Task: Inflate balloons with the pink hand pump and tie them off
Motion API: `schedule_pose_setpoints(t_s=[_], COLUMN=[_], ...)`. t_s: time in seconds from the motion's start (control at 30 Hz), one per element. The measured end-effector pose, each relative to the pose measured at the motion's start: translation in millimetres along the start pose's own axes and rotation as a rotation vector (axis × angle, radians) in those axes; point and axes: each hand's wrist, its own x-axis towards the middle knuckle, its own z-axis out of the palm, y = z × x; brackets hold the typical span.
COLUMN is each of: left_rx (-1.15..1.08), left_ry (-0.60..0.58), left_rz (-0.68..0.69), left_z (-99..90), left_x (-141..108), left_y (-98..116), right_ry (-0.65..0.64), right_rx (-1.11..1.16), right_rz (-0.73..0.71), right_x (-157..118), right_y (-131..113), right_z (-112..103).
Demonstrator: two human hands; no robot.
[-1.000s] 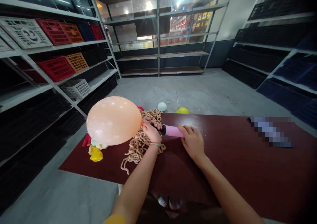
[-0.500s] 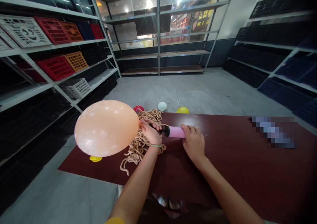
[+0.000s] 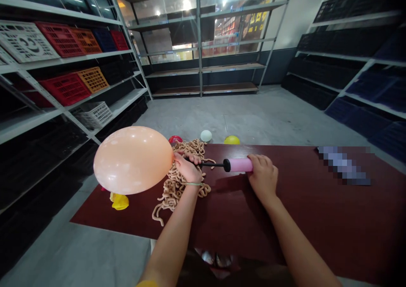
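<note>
The left hand [image 3: 187,170] is shut on the neck of the big peach balloon [image 3: 132,160] on the left, and the right hand [image 3: 262,175] wraps around the pink pump [image 3: 240,165], which lies sideways between the two hands.

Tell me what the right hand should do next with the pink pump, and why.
Probably push the pink pump handle toward the left hand with the right hand: the thin black rod shows bare, so the stroke looks drawn out, and the left hand grips the peach balloon at its neck, where the pump meets it.
</note>
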Motion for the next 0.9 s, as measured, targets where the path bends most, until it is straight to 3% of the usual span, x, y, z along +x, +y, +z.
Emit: schedule_pose_setpoints(t_s=[0.13, 0.27, 0.37, 0.53, 0.63, 0.77, 0.9], left_rx=[-0.008, 0.036, 0.031, 0.007, -0.004, 0.001, 0.022], left_ry=[0.0, -0.066, -0.093, -0.099, -0.083, -0.067, -0.069], left_rz=[0.031, 0.02, -0.019, -0.017, -0.007, 0.025, 0.021], left_z=[-4.2, -7.0, -7.4, -7.5, -7.2, -8.3, -10.5], left_x=[2.7, 0.0, -1.5, -0.2, 0.7, 0.9, -0.4], left_y=[-2.7, -11.3, -16.4, -15.2, -10.9, -8.7, -11.9], right_ry=[-0.068, -0.141, -0.159, -0.103, -0.079, -0.115, -0.174], right_rx=[-0.018, 0.075, 0.099, 0.012, -0.013, -0.029, 0.044], right_rz=[-0.038, -0.176, -0.203, -0.075, -0.024, -0.017, -0.153], right_x=[-8.2, -14.6, -12.4, -1.7, 0.9, -3.9, -13.3], right_y=[-32.0, -60.3, -52.9, -4.9, 9.5, -11.8, -47.2], right_z=[-1.4, -2.7, -2.9, -0.7, 0.5, -0.8, -3.3])
